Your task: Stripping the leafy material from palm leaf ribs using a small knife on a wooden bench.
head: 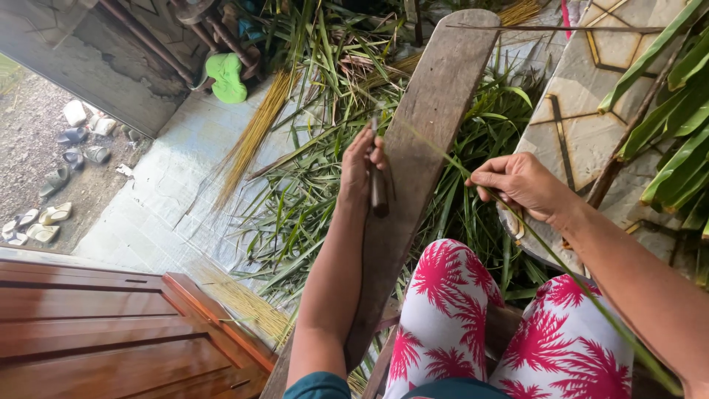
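Stripping a palm leaflet down to its midrib is the work in hand – head view only, so one pass

Left hand (pixel 360 168) is clenched around a small knife (pixel 378 193), dark handle down, blade tip pressed on the wooden plank (pixel 432 125) that leans up from the lap. Right hand (pixel 519 185) pinches a long green leaf strip (pixel 443 157) between thumb and fingers; the strip runs taut from the knife across the plank's edge, through that hand and on down over the red-and-white patterned trousers (pixel 443 318). Whether the blade is cutting into the strip or just pinning it – probably pinning, too blurred to say

Progress, judged from the lie of things:
- done: bundles of yellow stripped ribs (pixel 255 133) lie on the pale floor, more by the wooden door (pixel 111 332)
- waste: loose green leaf blades (pixel 310 199) heaped under the plank
- left: uncut fronds (pixel 676 111) at right, leaflets intact

Looks mid-batch: sizeable pile finished, fresh stock waiting

Sandals (pixel 44 222) lie outside on the dirt, well apart
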